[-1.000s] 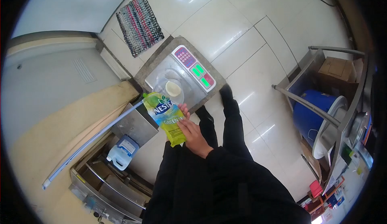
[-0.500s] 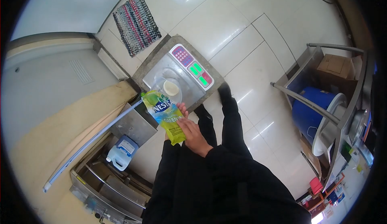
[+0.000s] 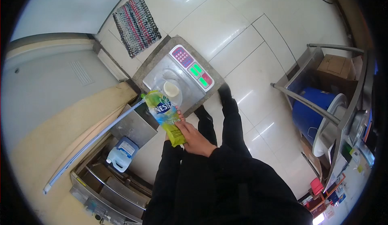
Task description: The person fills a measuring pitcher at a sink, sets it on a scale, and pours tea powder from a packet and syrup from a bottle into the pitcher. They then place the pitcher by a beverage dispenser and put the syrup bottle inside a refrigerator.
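Observation:
A green and yellow Nestea pouch [image 3: 163, 115] is held tilted in front of my body, its top end close to the digital scale [image 3: 196, 97]. My left hand [image 3: 179, 112] is wrapped around the pouch from underneath, with only fingertips showing past its edge and the palm hidden. My right hand [image 3: 196, 139] grips the lower side of the pouch from above. Just beyond the pouch, a clear bowl [image 3: 178, 100] sits on the scale's metal plate. Inside it is a small round whitish cup or scoop [image 3: 171, 90]. The scale's displays glow green.
The scale rests on a low grey stand [image 3: 141, 73]. A woven mat [image 3: 137, 24] lies on the tiled floor. To the left are a blue-handled pole [image 3: 87, 150] and a jug with blue liquid [image 3: 122, 153]. A metal rack with a blue drum [image 3: 311, 107] stands on the right.
My right hand has shifted slightly along the pouch, and the pouch has turned and tilted a little, its printed face now more creased. The scale and bowl have stayed put.

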`<state>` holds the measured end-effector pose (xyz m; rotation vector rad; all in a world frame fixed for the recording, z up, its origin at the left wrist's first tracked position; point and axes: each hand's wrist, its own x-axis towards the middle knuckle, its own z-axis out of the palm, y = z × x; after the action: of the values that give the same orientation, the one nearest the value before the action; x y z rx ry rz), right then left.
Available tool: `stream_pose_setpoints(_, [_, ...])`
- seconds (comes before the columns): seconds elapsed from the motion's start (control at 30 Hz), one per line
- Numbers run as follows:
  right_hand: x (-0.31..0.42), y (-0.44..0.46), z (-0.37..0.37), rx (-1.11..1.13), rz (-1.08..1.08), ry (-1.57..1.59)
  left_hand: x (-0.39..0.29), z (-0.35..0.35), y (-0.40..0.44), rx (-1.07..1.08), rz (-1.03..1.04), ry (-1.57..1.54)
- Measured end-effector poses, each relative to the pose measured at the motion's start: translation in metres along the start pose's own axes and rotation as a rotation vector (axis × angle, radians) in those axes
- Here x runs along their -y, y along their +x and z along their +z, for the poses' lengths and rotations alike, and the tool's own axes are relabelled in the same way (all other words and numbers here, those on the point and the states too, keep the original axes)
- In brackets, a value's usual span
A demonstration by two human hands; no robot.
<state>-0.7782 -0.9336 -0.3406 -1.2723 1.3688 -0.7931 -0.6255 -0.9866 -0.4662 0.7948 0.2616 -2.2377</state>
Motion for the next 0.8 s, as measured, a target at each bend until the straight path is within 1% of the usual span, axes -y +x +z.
stream_pose_setpoints(0.07, [0.000, -0.001, -0.017, 0.119, 0.006, 0.086, -0.001, -0.002, -0.010, -0.325, 0.096, 0.192])
stream_pose_setpoints(0.17, [-0.003, 0.011, -0.057, 0.176, 0.144, 0.495, -0.008, -0.018, -0.006, -0.681, 0.283, 0.939])
stream_pose_setpoints(0.2, [-0.023, 0.020, -0.056, 0.090, 0.209, 0.573, -0.006, 0.006, -0.008, -0.746, 0.370, 1.222])
stream_pose_setpoints(0.23, [-0.041, 0.031, -0.056, 0.000, 0.275, 0.648, -0.009, 0.008, -0.010, -0.768, 0.375, 1.352])
stream_pose_setpoints(0.3, [-0.042, 0.062, -0.065, -0.127, 0.268, 0.532, -0.014, 0.007, -0.014, -0.808, 0.379, 1.614])
stream_pose_setpoints(0.33, [-0.042, 0.078, -0.065, -0.190, 0.264, 0.478, -0.016, 0.019, -0.017, -0.800, 0.380, 1.680])
stream_pose_setpoints(0.4, [-0.041, 0.108, -0.056, -0.190, 0.232, 0.264, -0.019, 0.044, -0.025, -0.786, 0.377, 1.814])
stream_pose_setpoints(0.43, [-0.039, 0.120, -0.052, -0.191, 0.217, 0.157, -0.024, 0.051, -0.028, -0.780, 0.334, 1.882])
stream_pose_setpoints(0.5, [-0.037, 0.146, -0.048, 0.110, 0.323, -0.104, -0.035, 0.062, -0.031, -0.759, 0.240, 2.015])
stream_pose_setpoints(0.53, [-0.036, 0.152, -0.047, 0.261, 0.373, -0.236, -0.041, 0.065, -0.033, -0.714, 0.235, 2.057])
stream_pose_setpoints(0.63, [-0.072, 0.157, -0.020, 0.288, 0.293, -0.159, -0.055, 0.073, -0.036, -0.566, 0.247, 2.162])
stream_pose_setpoints(0.7, [-0.083, 0.152, -0.009, 0.254, 0.321, -0.100, -0.061, 0.075, -0.039, -0.460, 0.286, 2.205])
stream_pose_setpoints(0.8, [-0.087, 0.140, 0.005, 0.143, 0.380, -0.022, -0.067, 0.076, -0.041, -0.399, 0.223, 2.278])
